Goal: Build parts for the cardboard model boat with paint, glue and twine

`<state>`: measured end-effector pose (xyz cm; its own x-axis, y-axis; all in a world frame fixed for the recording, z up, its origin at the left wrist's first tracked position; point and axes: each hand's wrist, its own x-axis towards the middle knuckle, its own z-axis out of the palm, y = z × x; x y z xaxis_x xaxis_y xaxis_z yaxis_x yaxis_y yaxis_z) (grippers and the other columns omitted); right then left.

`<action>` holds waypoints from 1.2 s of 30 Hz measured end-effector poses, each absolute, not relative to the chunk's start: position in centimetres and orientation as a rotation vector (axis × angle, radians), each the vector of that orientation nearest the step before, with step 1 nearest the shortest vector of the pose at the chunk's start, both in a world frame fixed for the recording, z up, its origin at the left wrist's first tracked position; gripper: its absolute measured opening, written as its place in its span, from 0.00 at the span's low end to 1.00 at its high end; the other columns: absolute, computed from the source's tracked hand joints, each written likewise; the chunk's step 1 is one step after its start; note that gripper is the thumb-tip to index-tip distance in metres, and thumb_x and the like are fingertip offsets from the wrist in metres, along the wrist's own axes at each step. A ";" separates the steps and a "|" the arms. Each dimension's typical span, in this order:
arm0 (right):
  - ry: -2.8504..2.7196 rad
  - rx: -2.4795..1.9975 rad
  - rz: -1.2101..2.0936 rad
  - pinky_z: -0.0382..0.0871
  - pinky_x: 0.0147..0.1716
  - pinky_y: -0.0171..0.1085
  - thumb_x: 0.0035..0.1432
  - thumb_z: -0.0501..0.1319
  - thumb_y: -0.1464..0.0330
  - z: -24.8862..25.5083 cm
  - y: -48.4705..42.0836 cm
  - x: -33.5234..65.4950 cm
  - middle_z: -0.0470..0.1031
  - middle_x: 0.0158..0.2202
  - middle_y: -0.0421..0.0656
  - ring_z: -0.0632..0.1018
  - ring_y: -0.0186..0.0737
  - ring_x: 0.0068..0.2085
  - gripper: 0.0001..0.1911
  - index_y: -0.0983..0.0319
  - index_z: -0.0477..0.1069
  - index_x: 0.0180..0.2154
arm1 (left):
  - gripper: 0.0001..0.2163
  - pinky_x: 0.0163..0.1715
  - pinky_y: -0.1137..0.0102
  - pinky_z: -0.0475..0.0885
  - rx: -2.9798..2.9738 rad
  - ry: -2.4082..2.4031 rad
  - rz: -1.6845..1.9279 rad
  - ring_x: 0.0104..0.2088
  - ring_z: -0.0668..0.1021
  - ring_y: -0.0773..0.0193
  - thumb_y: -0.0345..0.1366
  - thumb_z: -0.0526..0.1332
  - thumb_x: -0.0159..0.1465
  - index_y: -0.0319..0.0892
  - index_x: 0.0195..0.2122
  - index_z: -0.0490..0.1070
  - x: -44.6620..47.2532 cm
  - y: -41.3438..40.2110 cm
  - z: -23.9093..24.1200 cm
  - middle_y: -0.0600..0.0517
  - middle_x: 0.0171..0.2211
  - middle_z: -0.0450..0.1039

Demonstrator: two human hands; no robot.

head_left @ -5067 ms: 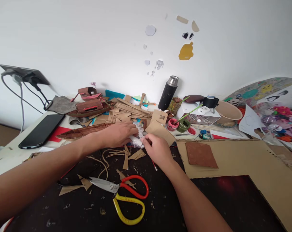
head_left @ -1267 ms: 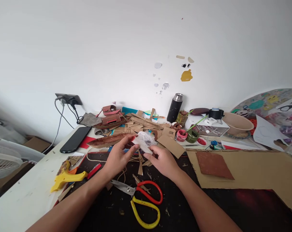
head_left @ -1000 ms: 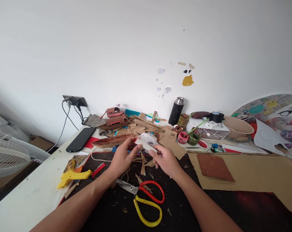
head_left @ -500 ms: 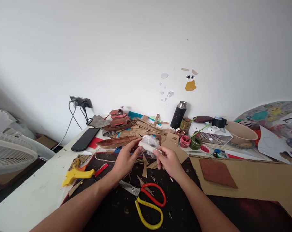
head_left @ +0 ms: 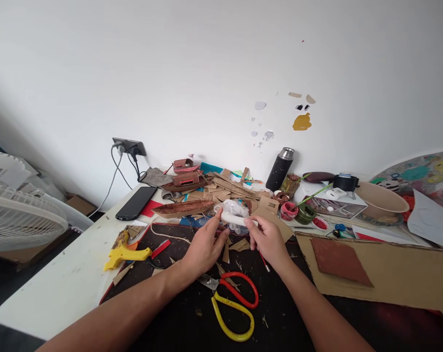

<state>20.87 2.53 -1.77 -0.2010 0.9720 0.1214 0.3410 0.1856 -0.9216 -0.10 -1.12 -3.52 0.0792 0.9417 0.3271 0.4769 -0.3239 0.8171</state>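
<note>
In the head view, a short, white, rounded stick (head_left: 236, 219) of uncertain material is held over a cluttered white counter (head_left: 71, 259) between a person's two bare hands. The stick's right end is pinched between thumb and forefinger of the right hand (head_left: 269, 239), with the other fingers curled beneath. The left hand (head_left: 203, 247) is loosely bent, its thumb and forefinger well parted; the stick's left end is met by the forefinger's tip, though whether any weight is borne there cannot be told. Below the right hand, a slim red pencil-like rod (head_left: 264, 261) is seen jutting out, its upper part hidden.

Just beyond the stick, crumpled clear plastic film (head_left: 236, 207) is bunched, and farther off, torn tan cardboard scraps (head_left: 229, 188) are heaped. A narrow brown boat-shaped hull (head_left: 181, 209) is set beyond the left hand, and to that hand's left lies a yellow plastic glue gun (head_left: 125, 253). Between the forearms, metal scissors with red and yellow looped handles (head_left: 213, 283) are laid on a black mat (head_left: 276, 298), their blades partly hidden.

The step in hand is judged to be a handling of the stick near its ends; for the next move, a steady right pinch and a surer left contact appear to be called for.
</note>
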 end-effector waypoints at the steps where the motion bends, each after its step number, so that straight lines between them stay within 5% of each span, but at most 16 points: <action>1: -1.679 -1.260 1.021 0.64 0.21 0.36 0.67 0.60 0.42 -1.7 2.5 20.9 0.69 0.15 0.36 0.73 0.40 0.17 0.28 0.60 0.79 0.40 | 0.30 0.53 0.55 0.78 1.827 1.401 1.188 0.48 0.83 0.50 0.44 0.57 0.74 0.40 0.75 0.62 -0.1 -1.1 -3.5 0.40 0.52 0.81; 5: -1.642 -1.234 1.075 0.63 0.19 0.36 0.66 0.61 0.39 -1.8 2.4 20.7 0.68 0.16 0.36 0.73 0.40 0.17 0.29 0.59 0.78 0.40 | 0.27 0.57 0.54 0.77 1.686 1.369 1.235 0.52 0.83 0.48 0.49 0.56 0.75 0.40 0.70 0.69 -0.3 -0.9 -3.3 0.39 0.54 0.82; 10: -1.577 -1.192 1.157 0.62 0.18 0.35 0.63 0.62 0.38 -1.6 2.4 20.6 0.69 0.17 0.36 0.73 0.39 0.17 0.31 0.60 0.77 0.41 | 0.26 0.41 0.60 0.82 1.407 1.193 1.285 0.40 0.85 0.53 0.54 0.62 0.71 0.40 0.62 0.73 -0.3 -0.4 -2.6 0.43 0.47 0.84; 16: -1.462 -1.109 1.344 0.59 0.15 0.33 0.59 0.67 0.39 -1.3 2.6 20.5 0.68 0.17 0.33 0.72 0.36 0.16 0.30 0.60 0.75 0.40 | 0.25 0.35 0.66 0.79 1.233 1.030 1.322 0.36 0.83 0.58 0.56 0.72 0.63 0.42 0.49 0.72 -0.3 -0.3 -1.8 0.51 0.36 0.80; 26: -1.168 -0.963 1.584 0.55 0.12 0.30 0.52 0.74 0.41 -1.0 2.2 19.9 0.69 0.19 0.32 0.70 0.32 0.15 0.31 0.60 0.71 0.38 | 0.19 0.41 0.66 0.76 1.444 1.083 1.269 0.39 0.81 0.59 0.51 0.71 0.66 0.44 0.45 0.70 0.0 -1.2 -2.7 0.48 0.41 0.80; 30: -1.085 -0.932 1.582 0.54 0.13 0.30 0.52 0.75 0.41 -0.5 2.3 20.0 0.67 0.18 0.33 0.68 0.31 0.16 0.31 0.59 0.66 0.31 | 0.20 0.44 0.63 0.77 1.572 1.086 1.233 0.42 0.83 0.56 0.51 0.69 0.68 0.44 0.52 0.72 -0.8 -1.0 -1.3 0.47 0.42 0.81; 33: -0.979 -0.901 1.539 0.51 0.14 0.30 0.53 0.75 0.43 0.2 2.9 20.8 0.63 0.18 0.32 0.65 0.29 0.16 0.33 0.58 0.60 0.26 | 0.23 0.52 0.59 0.78 1.695 1.143 1.278 0.51 0.83 0.51 0.50 0.64 0.72 0.45 0.63 0.68 -2.0 0.2 0.0 0.43 0.52 0.81; 36: -0.874 -0.868 1.500 0.48 0.14 0.31 0.51 0.76 0.44 0.6 3.5 21.6 0.59 0.17 0.31 0.62 0.28 0.16 0.34 0.57 0.57 0.25 | 0.26 0.62 0.51 0.73 2.100 1.308 0.950 0.60 0.79 0.45 0.49 0.67 0.69 0.47 0.66 0.70 -2.9 2.2 0.2 0.41 0.62 0.77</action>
